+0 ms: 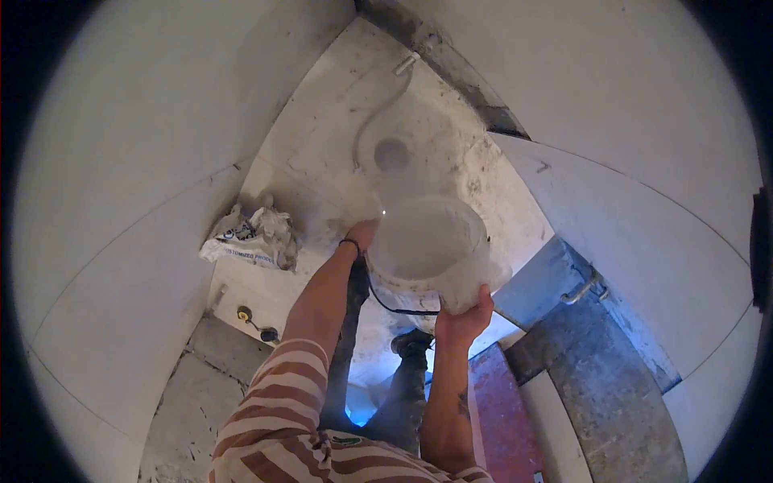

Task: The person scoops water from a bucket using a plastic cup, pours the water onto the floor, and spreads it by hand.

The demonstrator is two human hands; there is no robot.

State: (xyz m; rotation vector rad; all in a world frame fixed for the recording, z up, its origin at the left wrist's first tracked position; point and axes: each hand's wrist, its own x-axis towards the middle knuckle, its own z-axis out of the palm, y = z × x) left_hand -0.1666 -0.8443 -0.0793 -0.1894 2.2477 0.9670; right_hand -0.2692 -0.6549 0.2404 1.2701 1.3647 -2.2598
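Note:
A round white bucket (411, 283) with pale grey contents stands between my feet, its black handle (415, 312) hanging at the front. My left hand (365, 233) is closed at the bucket's left rim. Its fingertips are lost in a pale blur, so what it grips is unclear. On the near right side, my right hand (467, 318) is closed around the lower edge of a whitish, blurred lump (467, 282), which overlaps the bucket rim. Whether the lump is a bag or something solid cannot be made out.
A crumpled white printed bag (256, 237) lies on the left. Beyond the bucket are a round dark hole (393, 154) and a pipe stub (407, 64). Brass fittings (256, 324) sit at lower left; a metal bracket (580, 288) is at right. Walls close in on both sides.

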